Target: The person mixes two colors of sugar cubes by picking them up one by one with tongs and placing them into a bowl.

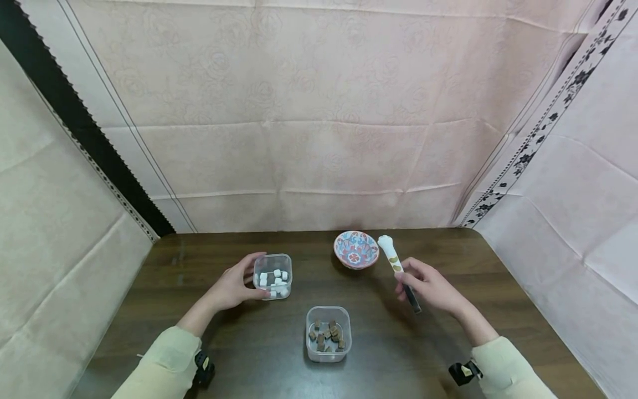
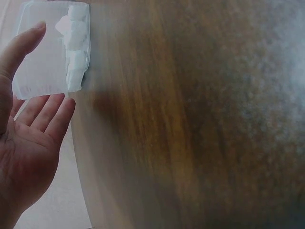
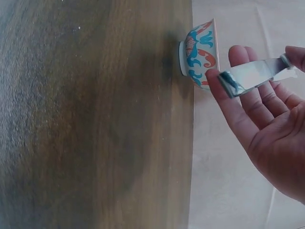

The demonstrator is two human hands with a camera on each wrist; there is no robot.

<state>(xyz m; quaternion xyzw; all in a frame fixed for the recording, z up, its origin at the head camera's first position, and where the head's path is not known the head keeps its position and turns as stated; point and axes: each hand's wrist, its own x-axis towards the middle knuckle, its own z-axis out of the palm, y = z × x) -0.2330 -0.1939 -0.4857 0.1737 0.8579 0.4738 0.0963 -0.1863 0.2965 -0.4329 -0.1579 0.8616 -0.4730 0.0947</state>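
My left hand (image 1: 234, 285) grips a clear plastic container (image 1: 266, 263) holding several small white cubes (image 1: 278, 280). In the left wrist view the thumb lies along one side of the container (image 2: 40, 71), the fingers on the other. At the right, my right hand (image 1: 428, 285) pinches small tongs (image 1: 391, 254) with a white, paw-shaped tip and a gold-patterned shaft. Their shiny metal end (image 3: 250, 76) points toward the right wrist camera. The paw tip is beside a patterned bowl (image 1: 356, 249), whose blue and orange outer wall (image 3: 201, 55) shows in the right wrist view.
A second clear container (image 1: 328, 356) with several small brown cubes (image 1: 320, 339) stands on the wooden table (image 1: 249, 354), front and centre. Pale cloth (image 1: 309, 111) hangs behind the table's far edge and along both sides.
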